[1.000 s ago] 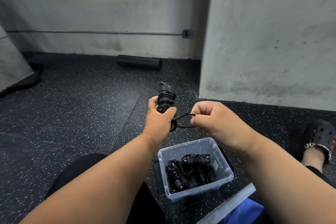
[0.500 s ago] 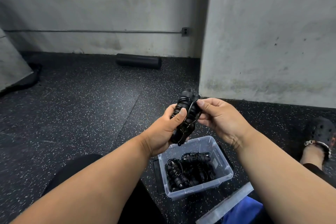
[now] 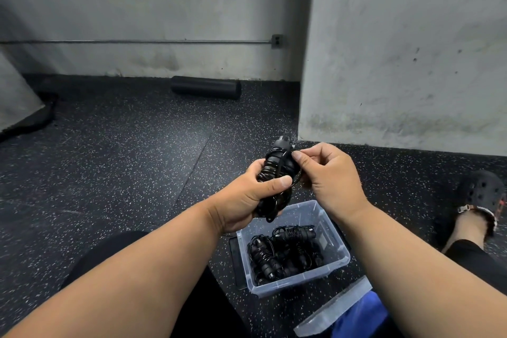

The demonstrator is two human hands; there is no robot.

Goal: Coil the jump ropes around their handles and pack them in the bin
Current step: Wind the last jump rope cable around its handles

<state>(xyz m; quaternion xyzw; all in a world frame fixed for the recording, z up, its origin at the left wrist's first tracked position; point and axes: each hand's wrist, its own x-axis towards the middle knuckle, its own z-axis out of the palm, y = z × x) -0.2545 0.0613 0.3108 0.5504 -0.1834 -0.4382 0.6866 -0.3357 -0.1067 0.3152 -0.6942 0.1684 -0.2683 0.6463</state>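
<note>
From the head camera, a black rubber floor flecked with white (image 3: 123,162) runs to stained grey concrete walls (image 3: 397,49), with a metal conduit (image 3: 137,41) along the far one and a black foam roller (image 3: 205,87) at its foot. Open floor spreads to the left. The left hand (image 3: 247,195) wraps around a black jump rope coiled on its handles (image 3: 277,170), held just above a clear plastic bin (image 3: 333,263) that sits on the floor and holds more coiled ropes (image 3: 285,252). The right hand (image 3: 326,173) pinches the cord near the bundle's top. A clear lid (image 3: 334,307) lies just beside the bin's near edge
</note>
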